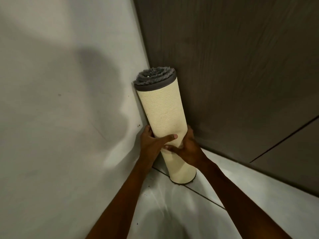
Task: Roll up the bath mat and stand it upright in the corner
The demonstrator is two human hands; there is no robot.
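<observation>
The bath mat (164,111) is rolled into a tight tube, cream backing outside and grey pile showing at its top end. It stands upright on the floor in the corner, its lower end on the tiles. My left hand (153,142) wraps the roll's left side near the lower half, thumb across the front. My right hand (188,147) grips the right side at the same height, its fingers behind the roll and hidden.
A pale wall (60,100) runs along the left and a dark wood-grain panel (241,66) along the right; they meet behind the roll. Light floor tiles (172,213) with a dark grout line lie below.
</observation>
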